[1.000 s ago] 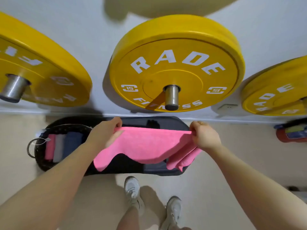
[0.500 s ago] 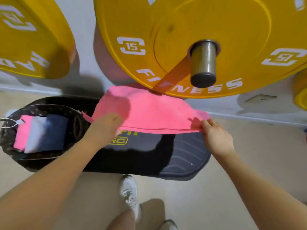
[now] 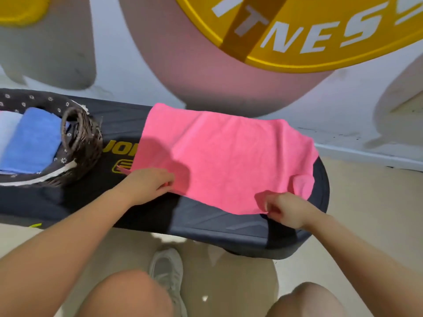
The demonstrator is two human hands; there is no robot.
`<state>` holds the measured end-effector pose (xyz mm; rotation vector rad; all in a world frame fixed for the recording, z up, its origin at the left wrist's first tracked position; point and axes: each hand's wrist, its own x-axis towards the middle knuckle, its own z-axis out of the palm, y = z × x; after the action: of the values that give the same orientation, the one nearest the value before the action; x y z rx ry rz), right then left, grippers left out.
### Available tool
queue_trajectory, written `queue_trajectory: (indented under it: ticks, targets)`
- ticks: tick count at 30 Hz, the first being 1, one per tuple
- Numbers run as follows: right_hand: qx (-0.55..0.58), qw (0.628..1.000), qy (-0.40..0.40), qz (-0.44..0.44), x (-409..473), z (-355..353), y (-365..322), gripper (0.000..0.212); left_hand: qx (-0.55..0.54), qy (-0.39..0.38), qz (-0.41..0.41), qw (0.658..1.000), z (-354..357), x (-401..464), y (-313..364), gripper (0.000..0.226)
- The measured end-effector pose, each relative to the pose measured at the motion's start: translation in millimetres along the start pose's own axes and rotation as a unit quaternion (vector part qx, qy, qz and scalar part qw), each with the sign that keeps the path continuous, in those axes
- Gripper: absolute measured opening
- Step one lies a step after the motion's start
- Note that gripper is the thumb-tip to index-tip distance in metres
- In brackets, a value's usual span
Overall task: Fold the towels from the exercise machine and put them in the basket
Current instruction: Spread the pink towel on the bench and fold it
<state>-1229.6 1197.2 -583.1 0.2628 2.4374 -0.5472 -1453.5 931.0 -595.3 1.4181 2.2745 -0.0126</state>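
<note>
**gymrat_07:** ok so where's the pink towel (image 3: 225,161) now? a second ago it was hanging in the air between both hands, pinched at the top corners.

**foldqueen:** it's down now, spread on the dark padded deck of the exercise machine (image 3: 219,221), right under that yellow weight plate (image 3: 304,35). Not totally flat though, the near right corner is flopped over on itself and there are a few ripples across the top.

**gymrat_07:** hands let go then?

**foldqueen:** nope. Left hand (image 3: 148,183) is closed on the near left edge, fingers tucked against the cloth. Right hand (image 3: 285,208) is pinching the near right edge between thumb and fingers. So both are narrow grips, holding towel.

**gymrat_07:** what does that mean for the job?

**foldqueen:** my read: the laying-out bit is finished and the actual fold starts from here. Probably lift that near edge and bring it over to the far one, but smooth out the flopped corner first or the fold comes out lumpy.

**gymrat_07:** and the basket?

**foldqueen:** wicker basket (image 3: 79,143) sits on the left end of the same deck, near the towel but not touching it. There's a folded blue towel (image 3: 34,139) in it already, something pale next to it at the frame edge. So pink one still has folding plus the drop-in to go.
</note>
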Motion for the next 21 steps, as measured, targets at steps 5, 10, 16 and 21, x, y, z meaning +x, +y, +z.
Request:
queue_trajectory:
  ticks: [5, 10, 16, 21]
  targets:
    - [-0.023, 0.992, -0.122, 0.027, -6.8, 0.6, -11.6, 0.008, -0.025, -0.016, -0.029, 0.999, 3.2, -14.7, 5.5, 0.02]
    - [0.047, 0.996, -0.078, -0.005, 2.6, 0.8, -41.6, 0.015, -0.191, 0.026, -0.05, 0.98, 18.4, -37.3, 11.8, 0.025]
    - [0.06, 0.99, 0.111, -0.067, 68.6, -3.2, -97.7, 0.016, -0.11, 0.177, -0.232, 0.95, 25.5, -56.5, -0.6, 0.023]
    - [0.049, 0.972, 0.202, -0.109, 132.9, -7.0, -162.2, 0.024, -0.078, 0.176, -0.353, 0.916, 45.7, -65.9, -23.5, 0.031]
